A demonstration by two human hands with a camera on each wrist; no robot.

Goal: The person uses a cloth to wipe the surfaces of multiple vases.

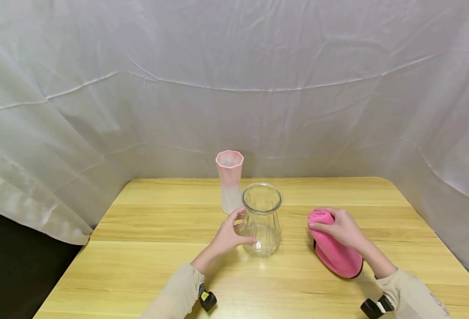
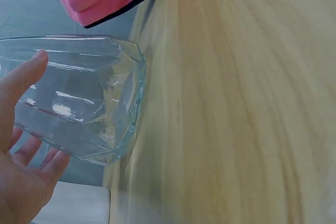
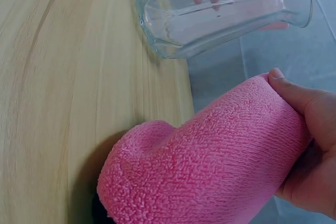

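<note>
Right hand (image 1: 343,228) near right, clamped on pink cloth (image 1: 334,248) resting on table (image 1: 138,266). Left hand (image 1: 228,235) fingers relaxed, touching clear glass vase (image 1: 261,219) at table centre, upright. Pink vase (image 1: 229,180) just beyond, far side. Step judged: steadying vase for wiping. Next move calls for firm hold, cloth brought across.

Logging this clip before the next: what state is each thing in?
Clear glass vase: upright, empty, left hand touching its side.
Pink frosted vase: upright behind it, untouched.
Pink cloth: bunched on the table, gripped by right hand.
</note>
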